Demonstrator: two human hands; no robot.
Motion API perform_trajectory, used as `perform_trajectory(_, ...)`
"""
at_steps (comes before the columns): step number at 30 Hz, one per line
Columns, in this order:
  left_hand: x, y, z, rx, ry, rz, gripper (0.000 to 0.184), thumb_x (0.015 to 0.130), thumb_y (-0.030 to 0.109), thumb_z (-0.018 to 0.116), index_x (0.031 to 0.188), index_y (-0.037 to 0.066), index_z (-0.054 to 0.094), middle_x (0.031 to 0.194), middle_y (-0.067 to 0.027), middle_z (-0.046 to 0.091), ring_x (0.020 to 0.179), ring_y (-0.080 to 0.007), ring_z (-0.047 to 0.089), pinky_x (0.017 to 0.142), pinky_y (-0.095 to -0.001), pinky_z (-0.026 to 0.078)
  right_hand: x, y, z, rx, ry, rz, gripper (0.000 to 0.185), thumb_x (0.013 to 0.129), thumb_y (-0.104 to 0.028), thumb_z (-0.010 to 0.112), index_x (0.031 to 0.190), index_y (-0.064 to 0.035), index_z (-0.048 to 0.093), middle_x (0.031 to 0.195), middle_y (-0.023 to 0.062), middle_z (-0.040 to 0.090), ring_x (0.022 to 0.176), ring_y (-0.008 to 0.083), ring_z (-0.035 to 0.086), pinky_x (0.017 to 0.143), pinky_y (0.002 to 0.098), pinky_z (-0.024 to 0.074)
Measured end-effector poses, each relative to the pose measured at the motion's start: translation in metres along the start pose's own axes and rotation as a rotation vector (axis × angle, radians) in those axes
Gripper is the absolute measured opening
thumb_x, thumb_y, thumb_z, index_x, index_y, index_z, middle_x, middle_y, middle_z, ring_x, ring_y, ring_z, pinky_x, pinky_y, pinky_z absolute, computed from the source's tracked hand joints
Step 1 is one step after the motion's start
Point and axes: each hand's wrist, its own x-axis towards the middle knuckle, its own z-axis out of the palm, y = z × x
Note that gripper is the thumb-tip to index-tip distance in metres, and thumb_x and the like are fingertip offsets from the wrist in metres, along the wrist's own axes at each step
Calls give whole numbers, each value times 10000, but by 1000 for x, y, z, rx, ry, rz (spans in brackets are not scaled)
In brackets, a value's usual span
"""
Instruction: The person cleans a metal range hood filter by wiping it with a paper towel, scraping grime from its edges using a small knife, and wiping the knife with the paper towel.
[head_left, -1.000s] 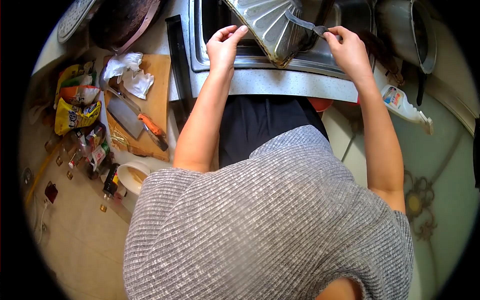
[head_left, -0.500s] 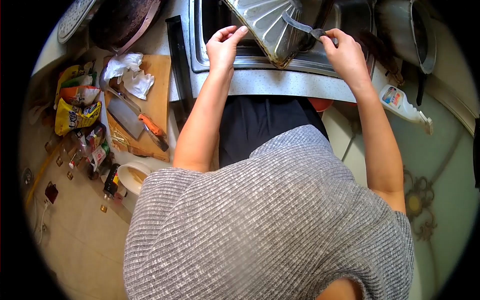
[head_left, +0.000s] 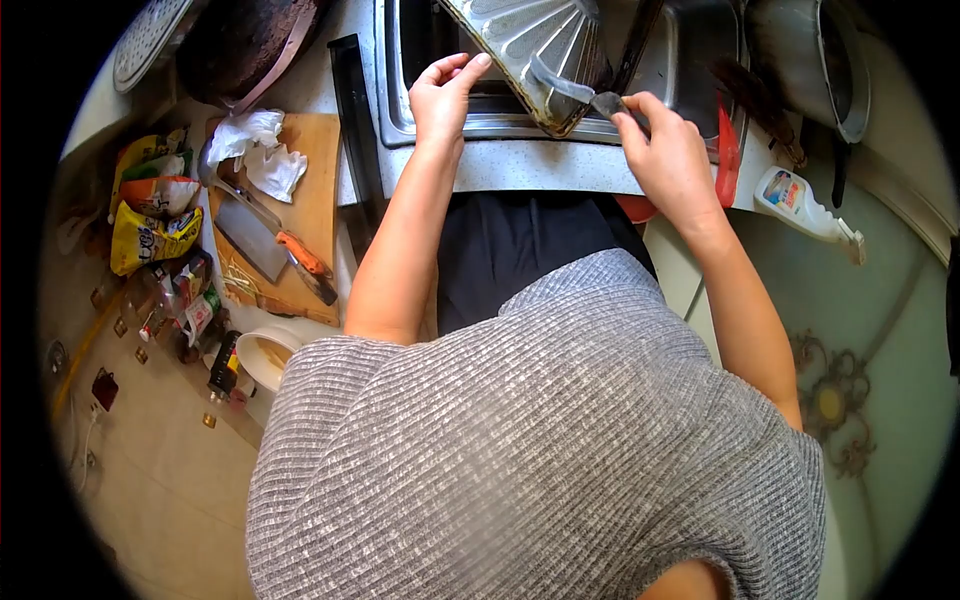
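Observation:
A greasy metal panel with raised ribs fanning across it leans at a slant over the steel sink, one corner pointing down at the front rim. My left hand is closed at the panel's left edge, thumb tip against it; the other fingertips are partly hidden. In my right hand is a scraper-like tool with a curved grey blade and a dark handle. Its blade lies over the panel's ribbed face, near the lower corner.
Left, a wooden cutting board holds a cleaver, an orange-handled tool and crumpled tissue. A dark pan stands behind. Right are a red object, a white spray bottle and a pot.
My right hand has moved left and slightly down, carrying the scraper-like tool across the panel towards its left edge. The red object is now uncovered. My left hand has hardly moved.

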Motion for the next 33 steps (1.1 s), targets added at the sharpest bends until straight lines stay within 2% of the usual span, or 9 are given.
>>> perform_trajectory(2,-2,2,1,-2,-3,-2,382,706,167,820,1000,-6,647,845,-12,606,769,-88,547,729,-207,465,-10,-4,1,27,-5,-42,234,854,-235,589,973,-39,638,816,226,652,801,389,635,720,435,505)
perform_trajectory(5,-1,1,1,5,11,-16,380,707,163,818,1003,-5,648,846,-8,600,771,-87,545,730,-205,465,-10,-2,-8,130,-89,25,244,845,-236,600,968,-29,644,820,215,657,788,379,640,706,410,506)
perform_trajectory(6,0,2,1,3,5,-9,382,706,163,818,1004,-5,647,845,-7,598,771,-86,544,729,-204,465,-4,10,-4,233,-42,10,249,836,-233,610,965,-24,649,819,205,660,771,373,643,694,391,505)
perform_trajectory(11,-4,6,1,10,6,-5,384,702,165,821,1000,-4,648,842,-3,593,765,-81,538,723,-201,464,25,28,-8,44,77,79,291,851,-293,584,987,-45,653,847,213,659,816,380,639,728,405,502)
perform_trajectory(14,-2,2,0,49,1,-20,361,752,186,786,1035,11,648,974,-63,651,907,-133,588,850,-247,448,39,35,-1,15,153,34,303,853,-310,573,998,-57,657,867,216,661,845,392,634,764,416,501)
perform_trajectory(23,-3,4,1,35,12,-30,346,749,177,789,1019,9,654,972,-60,652,902,-130,587,845,-246,447,42,26,5,-75,126,75,318,860,-312,545,1000,-51,661,887,215,664,873,391,632,819,429,491)
perform_trajectory(26,-3,3,1,-9,10,-7,365,713,167,813,988,-8,648,852,-20,619,778,-92,563,742,-211,469,36,15,3,-73,98,119,314,859,-310,547,985,-45,659,874,217,663,871,396,630,815,432,491)
perform_trajectory(33,-3,6,1,8,10,-15,373,715,164,812,997,-16,646,878,-38,636,791,-103,575,753,-218,469,26,12,15,-45,144,130,312,864,-297,535,968,-24,645,854,245,650,856,429,614,795,468,484)
